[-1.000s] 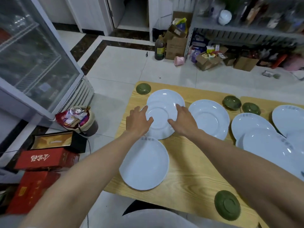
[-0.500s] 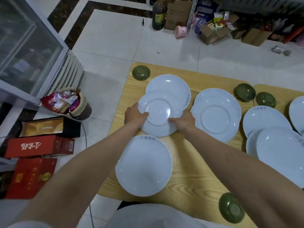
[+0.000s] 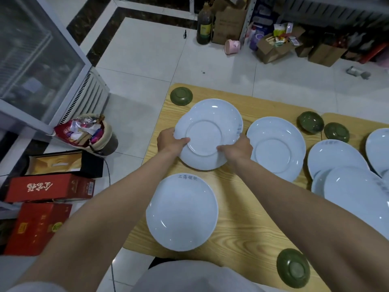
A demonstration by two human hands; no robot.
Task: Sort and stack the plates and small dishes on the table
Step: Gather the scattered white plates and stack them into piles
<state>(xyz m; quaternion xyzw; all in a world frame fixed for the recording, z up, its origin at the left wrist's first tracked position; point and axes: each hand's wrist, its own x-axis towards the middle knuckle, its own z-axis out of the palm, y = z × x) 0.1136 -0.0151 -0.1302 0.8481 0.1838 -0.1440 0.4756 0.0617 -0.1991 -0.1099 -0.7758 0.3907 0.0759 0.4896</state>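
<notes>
My left hand point(image 3: 170, 142) and my right hand point(image 3: 237, 148) grip the opposite edges of a white plate point(image 3: 202, 140) turned bottom up, thumbs on its underside ring. It partly covers a second white plate point(image 3: 221, 110) lying behind it on the wooden table point(image 3: 242, 218). An upright white plate point(image 3: 182, 211) lies near me, and another bottom-up plate point(image 3: 275, 148) lies to the right. Several more white plates point(image 3: 336, 157) overlap at the far right. Small green dishes sit at the far left corner point(image 3: 181, 95), at the back right point(image 3: 310, 122) point(image 3: 336, 131) and at the near edge point(image 3: 293, 267).
A glass-door fridge point(image 3: 42, 60) stands left of the table, with a full bin point(image 3: 94, 135) and red boxes point(image 3: 50, 186) on the floor beside it. Cardboard boxes point(image 3: 271, 47) and a dark bottle point(image 3: 204, 26) sit on the floor beyond the table.
Both hands have closed on the bottom-up plate and drawn it a little toward me, uncovering the plate beneath it. The camera has tilted further down.
</notes>
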